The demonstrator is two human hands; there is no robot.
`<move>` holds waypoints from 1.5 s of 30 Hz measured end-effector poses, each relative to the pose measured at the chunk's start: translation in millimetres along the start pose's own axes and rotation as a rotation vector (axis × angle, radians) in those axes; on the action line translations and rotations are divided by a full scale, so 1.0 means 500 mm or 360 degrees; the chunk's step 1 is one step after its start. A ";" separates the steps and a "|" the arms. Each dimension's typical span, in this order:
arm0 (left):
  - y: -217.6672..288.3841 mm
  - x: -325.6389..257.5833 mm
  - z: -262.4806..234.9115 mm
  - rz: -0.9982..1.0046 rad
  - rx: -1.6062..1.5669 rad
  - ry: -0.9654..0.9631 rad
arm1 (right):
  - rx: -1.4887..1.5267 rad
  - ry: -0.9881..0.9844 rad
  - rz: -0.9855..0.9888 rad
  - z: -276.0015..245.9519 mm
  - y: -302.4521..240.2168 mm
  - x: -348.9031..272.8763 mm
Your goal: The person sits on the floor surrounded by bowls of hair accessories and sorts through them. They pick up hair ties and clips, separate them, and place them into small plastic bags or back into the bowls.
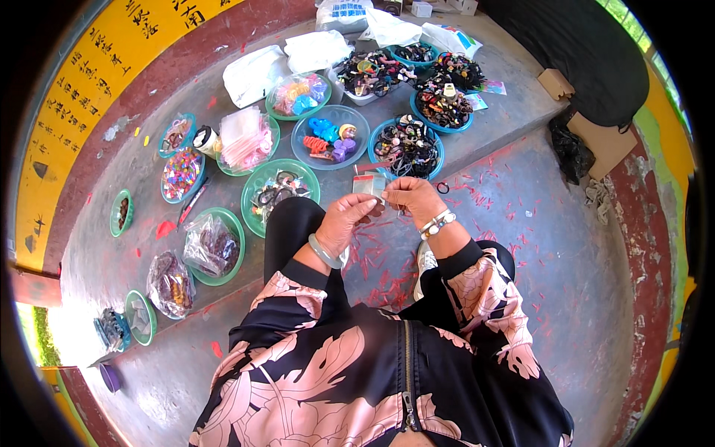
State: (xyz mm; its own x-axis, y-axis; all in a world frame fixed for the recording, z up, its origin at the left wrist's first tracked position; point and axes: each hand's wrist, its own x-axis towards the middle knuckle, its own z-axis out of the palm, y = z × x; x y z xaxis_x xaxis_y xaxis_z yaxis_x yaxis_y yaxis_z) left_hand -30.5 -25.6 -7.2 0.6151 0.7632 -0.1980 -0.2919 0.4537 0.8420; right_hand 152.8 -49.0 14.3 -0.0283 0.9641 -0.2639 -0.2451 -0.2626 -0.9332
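Observation:
A small clear plastic bag (368, 185) with a reddish top strip is held up between my two hands, above my knees. My left hand (348, 217) pinches its lower left side between thumb and fingers. On the bag's right edge, my right hand (414, 198) has its thumb and fingertips pressed together. What lies inside the bag is too small to make out. Just beyond the hands stands a blue bowl of dark hair ties (406, 151). Left of them, a green bowl (252, 191) holds dark bands and small packets.
Bowls crowd the raised ledge: clear bowl with coloured pieces (330, 134), bowl of bright beads (182, 175), bowl of pink plastic bags (248, 141). White plastic bags (257, 74) lie behind. Red scraps (372, 264) litter the floor; one black hair tie (443, 188) lies right of my hand.

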 end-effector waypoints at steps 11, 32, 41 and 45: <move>-0.011 0.007 -0.009 0.0190 0.0055 0.0214 | 0.0039 0.0012 0.0017 0.014 0.003 0.002; -0.005 0.001 0.045 0.1440 0.2239 0.0405 | -0.0157 0.0214 -0.0005 0.032 0.064 0.014; 0.015 0.004 0.014 0.0469 0.0778 0.0333 | -0.0464 -0.0023 -0.0130 -0.012 0.000 -0.005; 0.022 0.002 0.004 -0.0029 0.0296 0.0049 | -0.0588 -0.0089 -0.0136 -0.017 0.000 -0.013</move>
State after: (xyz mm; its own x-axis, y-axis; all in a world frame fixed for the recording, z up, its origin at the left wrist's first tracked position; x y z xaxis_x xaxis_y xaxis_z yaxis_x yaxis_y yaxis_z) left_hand -31.7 -20.8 3.0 0.5954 0.7708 -0.2268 -0.1387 0.3766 0.9159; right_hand 161.1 -55.3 14.1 -0.0784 0.9810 -0.1772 0.1164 -0.1675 -0.9790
